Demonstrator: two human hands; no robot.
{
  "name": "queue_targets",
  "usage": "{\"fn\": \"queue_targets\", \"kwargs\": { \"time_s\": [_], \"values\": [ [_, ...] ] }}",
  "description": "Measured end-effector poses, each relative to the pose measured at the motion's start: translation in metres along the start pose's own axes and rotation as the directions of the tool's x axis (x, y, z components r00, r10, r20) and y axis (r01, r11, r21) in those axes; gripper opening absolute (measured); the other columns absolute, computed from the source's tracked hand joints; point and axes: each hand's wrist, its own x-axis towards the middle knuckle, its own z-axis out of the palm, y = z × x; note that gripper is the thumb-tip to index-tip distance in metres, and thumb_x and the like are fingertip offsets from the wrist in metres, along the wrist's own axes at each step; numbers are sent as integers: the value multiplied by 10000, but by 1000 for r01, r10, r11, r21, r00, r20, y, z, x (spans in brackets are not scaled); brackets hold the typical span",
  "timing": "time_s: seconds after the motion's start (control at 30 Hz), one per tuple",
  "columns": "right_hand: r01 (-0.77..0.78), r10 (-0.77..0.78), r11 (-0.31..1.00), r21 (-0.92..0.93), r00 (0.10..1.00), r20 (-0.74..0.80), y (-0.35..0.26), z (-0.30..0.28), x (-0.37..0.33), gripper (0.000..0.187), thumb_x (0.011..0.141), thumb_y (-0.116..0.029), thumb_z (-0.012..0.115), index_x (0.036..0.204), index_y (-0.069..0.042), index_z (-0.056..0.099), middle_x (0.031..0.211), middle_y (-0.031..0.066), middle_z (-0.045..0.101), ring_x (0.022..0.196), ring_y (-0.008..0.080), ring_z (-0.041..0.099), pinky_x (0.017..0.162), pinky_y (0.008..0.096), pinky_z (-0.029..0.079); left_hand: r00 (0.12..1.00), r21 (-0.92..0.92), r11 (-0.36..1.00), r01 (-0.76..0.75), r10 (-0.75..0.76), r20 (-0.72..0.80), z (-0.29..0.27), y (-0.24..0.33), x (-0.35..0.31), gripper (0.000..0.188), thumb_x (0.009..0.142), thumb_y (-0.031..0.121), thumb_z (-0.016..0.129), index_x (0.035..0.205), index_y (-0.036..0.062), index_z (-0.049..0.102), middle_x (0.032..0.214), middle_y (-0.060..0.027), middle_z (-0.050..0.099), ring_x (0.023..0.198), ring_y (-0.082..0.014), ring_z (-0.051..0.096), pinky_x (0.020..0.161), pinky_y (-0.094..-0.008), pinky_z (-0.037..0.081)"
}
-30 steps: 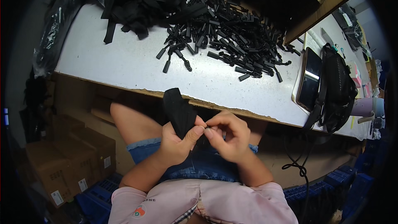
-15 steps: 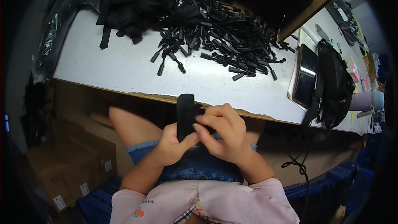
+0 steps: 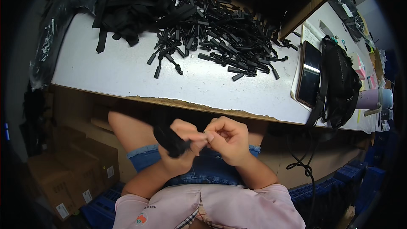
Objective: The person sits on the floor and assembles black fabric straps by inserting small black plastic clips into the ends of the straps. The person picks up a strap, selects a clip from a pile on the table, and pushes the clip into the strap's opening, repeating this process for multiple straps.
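My left hand is closed around a black fabric strap, which is blurred and hangs over the outer side of the hand. Above my lap, just in front of the table edge, my right hand pinches with thumb and forefinger. Its fingertips meet those of the left hand, and whatever lies between them is too small to make out. On the table ahead lies a heap of small black zipper pulls with cord loops. To its left sits a pile of black fabric straps.
The white table has a worn, chipped front edge. On the right lie a phone, a black bag and a purple bottle. An open cardboard box stands behind the heap. Brown cartons stand at lower left.
The strap, upright between my hands before, has swung left and down beside my left hand. The fingertips of both hands have come together.
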Motion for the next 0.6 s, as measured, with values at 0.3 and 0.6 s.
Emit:
{"fn": "queue_targets", "kwargs": {
  "time_s": [0.3, 0.6],
  "values": [
    [8, -625, -246, -969, 763, 165, -47, -47, 49, 176, 680, -54, 599, 852, -36, 568, 791, 79, 513, 692, 224, 495, 543, 315, 429, 751, -600, 533, 596, -635, 183, 0, 8, 13, 214, 829, 152, 516, 945, -22, 470, 661, -92, 523, 591, -129, 532, 514, -265, 461],
    [136, -405, 490, -861, 910, -86, -44, -42, 37, 61, 772, -41, 537, 825, -15, 523, 786, 45, 501, 692, 130, 472, 567, 256, 408, 818, -379, 761, 527, -575, -17, 1, -5, 6, 158, 770, 118, 597, 863, 3, 542, 753, -49, 553, 648, -81, 510, 592, -201, 414]
  ]
}}
